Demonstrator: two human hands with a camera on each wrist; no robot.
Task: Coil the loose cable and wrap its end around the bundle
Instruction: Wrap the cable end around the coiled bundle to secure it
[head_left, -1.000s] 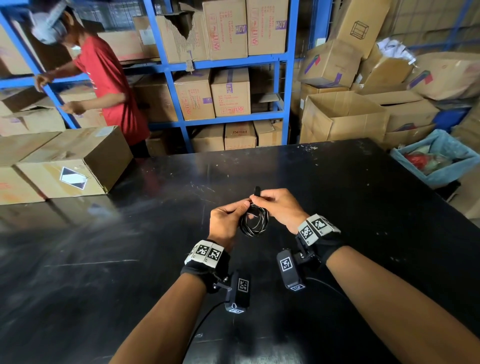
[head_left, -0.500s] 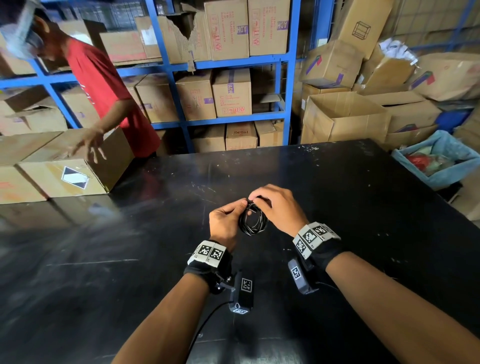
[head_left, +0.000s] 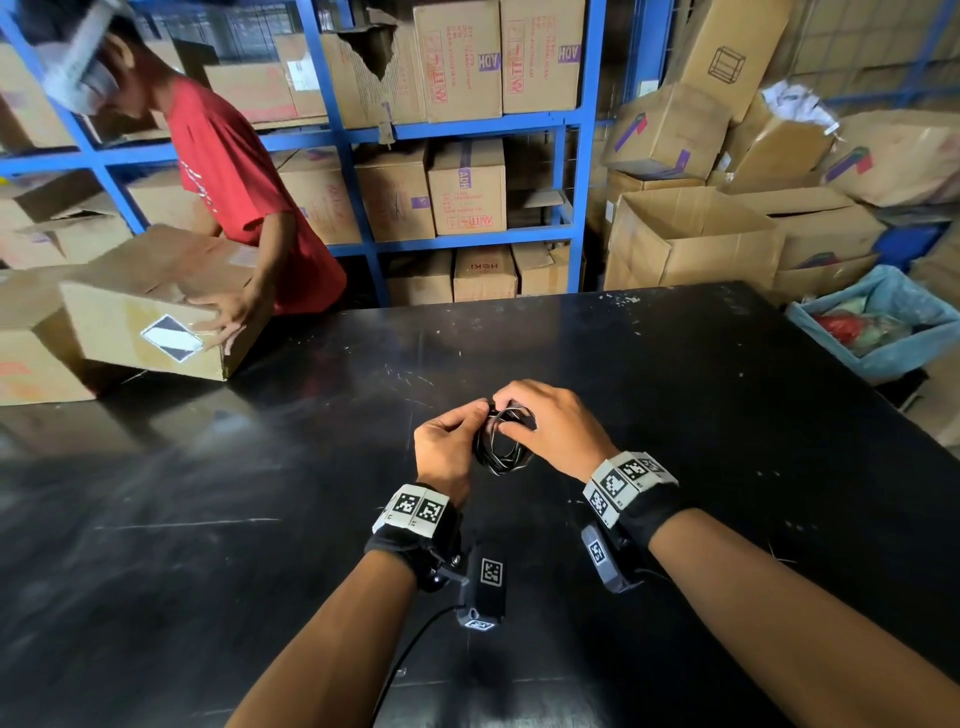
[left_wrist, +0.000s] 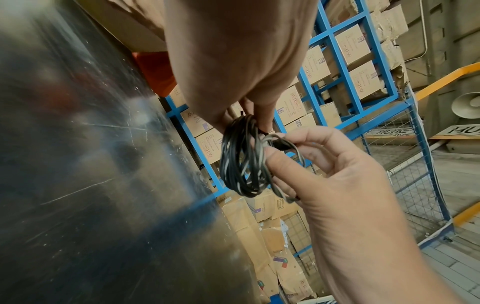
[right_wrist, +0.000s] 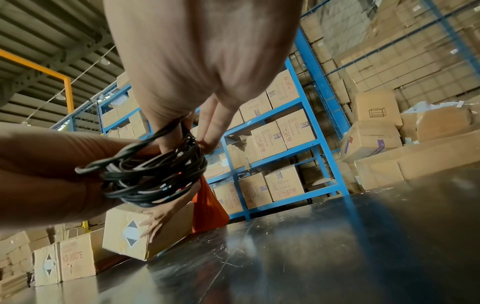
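Left hand (head_left: 447, 448) and right hand (head_left: 553, 426) pinching coiled cable (head_left: 503, 441), blue bin (head_left: 826, 332) holding bags

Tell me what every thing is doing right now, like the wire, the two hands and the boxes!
cable: coiled into a small bundle, held above the black table.
left hand: pinches the bundle's edge.
right hand: pinches the cable near its end, beside the bundle.
labelled box: tilted, gripped by a person in a red shirt.
big carton: open on top.
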